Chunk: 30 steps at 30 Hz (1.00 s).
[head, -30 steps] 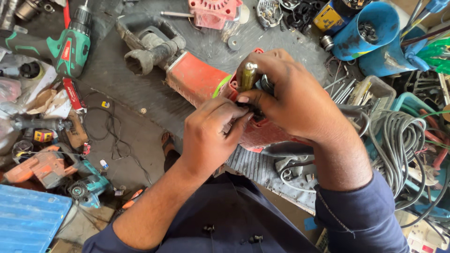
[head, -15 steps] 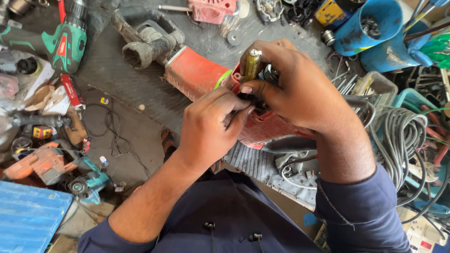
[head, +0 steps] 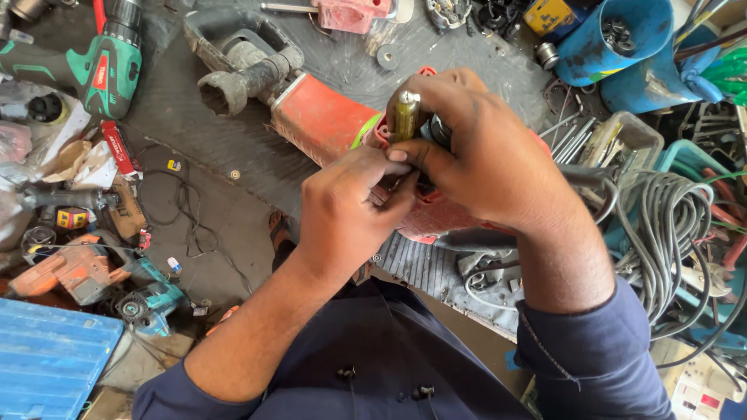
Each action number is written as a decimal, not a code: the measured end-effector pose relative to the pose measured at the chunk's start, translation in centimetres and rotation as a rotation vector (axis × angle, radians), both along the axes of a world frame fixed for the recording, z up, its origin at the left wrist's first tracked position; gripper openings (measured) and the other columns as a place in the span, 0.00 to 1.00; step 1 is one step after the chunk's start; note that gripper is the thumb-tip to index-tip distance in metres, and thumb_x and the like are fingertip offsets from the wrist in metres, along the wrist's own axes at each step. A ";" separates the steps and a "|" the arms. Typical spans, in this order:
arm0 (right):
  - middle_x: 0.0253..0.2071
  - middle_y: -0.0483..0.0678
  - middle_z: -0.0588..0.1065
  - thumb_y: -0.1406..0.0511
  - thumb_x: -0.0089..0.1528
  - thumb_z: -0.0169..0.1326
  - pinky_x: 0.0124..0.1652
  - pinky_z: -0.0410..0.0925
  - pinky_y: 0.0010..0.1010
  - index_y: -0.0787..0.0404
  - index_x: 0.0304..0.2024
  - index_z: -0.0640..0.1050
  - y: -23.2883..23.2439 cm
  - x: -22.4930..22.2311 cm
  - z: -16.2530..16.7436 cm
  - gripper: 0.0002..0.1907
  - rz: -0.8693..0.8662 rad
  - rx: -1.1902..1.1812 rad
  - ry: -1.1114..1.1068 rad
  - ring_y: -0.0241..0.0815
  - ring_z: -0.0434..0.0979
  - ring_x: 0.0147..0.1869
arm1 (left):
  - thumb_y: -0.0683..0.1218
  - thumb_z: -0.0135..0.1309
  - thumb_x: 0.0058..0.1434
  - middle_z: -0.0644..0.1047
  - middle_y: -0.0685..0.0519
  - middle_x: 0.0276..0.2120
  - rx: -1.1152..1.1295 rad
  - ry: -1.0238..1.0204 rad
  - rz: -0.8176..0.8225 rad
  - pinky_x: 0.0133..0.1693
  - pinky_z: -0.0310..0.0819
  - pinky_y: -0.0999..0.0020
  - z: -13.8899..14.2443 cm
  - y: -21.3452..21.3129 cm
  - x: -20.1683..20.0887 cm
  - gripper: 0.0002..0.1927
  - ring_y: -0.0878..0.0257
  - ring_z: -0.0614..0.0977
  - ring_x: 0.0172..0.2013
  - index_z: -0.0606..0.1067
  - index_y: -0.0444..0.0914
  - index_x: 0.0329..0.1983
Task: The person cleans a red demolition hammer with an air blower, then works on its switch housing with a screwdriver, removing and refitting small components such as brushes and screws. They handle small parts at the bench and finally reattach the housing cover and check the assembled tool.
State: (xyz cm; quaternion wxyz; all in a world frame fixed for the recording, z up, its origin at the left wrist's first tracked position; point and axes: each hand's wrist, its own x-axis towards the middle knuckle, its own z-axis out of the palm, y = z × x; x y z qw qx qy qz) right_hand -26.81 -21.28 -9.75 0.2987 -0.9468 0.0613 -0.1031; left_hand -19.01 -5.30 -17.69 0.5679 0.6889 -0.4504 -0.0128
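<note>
A red and grey demolition hammer (head: pixel 311 109) lies across a dark rubber mat (head: pixel 233 148). Over its rear housing my right hand (head: pixel 490 163) grips a screwdriver with a yellowish handle (head: pixel 404 115), held upright. My left hand (head: pixel 346 214) is just below and left of it, fingertips pinched against the red housing (head: pixel 440 218) at the spot where the screwdriver's tip goes down. The tip itself and whatever the left fingers pinch are hidden by both hands.
A green cordless drill (head: pixel 109 66) lies at upper left. Orange and teal power tools (head: pixel 93 272) sit at lower left beside a blue case (head: pixel 47 358). A blue bucket (head: pixel 615 39) stands at upper right, grey coiled cable (head: pixel 669 225) at right, loose screwdrivers (head: pixel 576 136) nearby.
The view has drifted slightly, so the tools sit a little higher in frame. Both hands stay together on the red housing with the screwdriver upright; the left fingers have shifted a little.
</note>
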 end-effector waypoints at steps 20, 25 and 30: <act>0.44 0.50 0.77 0.64 0.61 0.65 0.53 0.67 0.43 0.59 0.48 0.77 0.8 -0.5 -0.2 0.15 0.028 -0.005 -0.013 0.57 0.73 0.56 | 0.35 0.64 0.60 0.75 0.48 0.34 -0.089 -0.029 -0.059 0.38 0.74 0.57 -1.4 0.3 -0.3 0.10 0.49 0.80 0.36 0.73 0.35 0.36; 0.44 0.51 0.77 0.64 0.60 0.66 0.52 0.67 0.44 0.60 0.48 0.77 0.9 -0.5 -0.1 0.16 0.017 -0.010 -0.026 0.58 0.72 0.55 | 0.35 0.64 0.58 0.75 0.47 0.32 -0.092 0.000 -0.076 0.37 0.73 0.56 -1.5 0.3 -0.2 0.11 0.49 0.80 0.35 0.72 0.35 0.35; 0.44 0.52 0.76 0.64 0.60 0.66 0.51 0.67 0.44 0.60 0.48 0.77 1.0 -0.4 0.0 0.16 -0.010 0.002 0.004 0.58 0.73 0.55 | 0.35 0.64 0.59 0.74 0.47 0.33 -0.106 0.048 -0.088 0.38 0.74 0.58 -1.5 0.4 -0.3 0.10 0.50 0.80 0.35 0.71 0.35 0.34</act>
